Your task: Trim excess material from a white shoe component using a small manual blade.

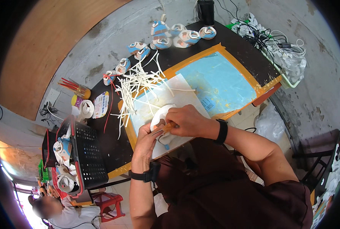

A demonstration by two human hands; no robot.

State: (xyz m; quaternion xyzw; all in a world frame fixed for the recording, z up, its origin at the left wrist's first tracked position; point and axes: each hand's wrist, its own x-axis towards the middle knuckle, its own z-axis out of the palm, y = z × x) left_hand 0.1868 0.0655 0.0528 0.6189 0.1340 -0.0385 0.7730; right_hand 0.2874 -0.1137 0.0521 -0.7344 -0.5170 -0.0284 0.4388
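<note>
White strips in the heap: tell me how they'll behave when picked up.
The white strips would probably flex, since several curve along their length. They look light, being so thin. Lifting one may drag others, as they lie crossed over each other.

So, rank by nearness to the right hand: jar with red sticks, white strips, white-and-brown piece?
From the right hand:
1. White-and-brown piece: immediately left.
2. White strips: ahead, to the left.
3. Jar with red sticks: farther left, beyond them.
</note>
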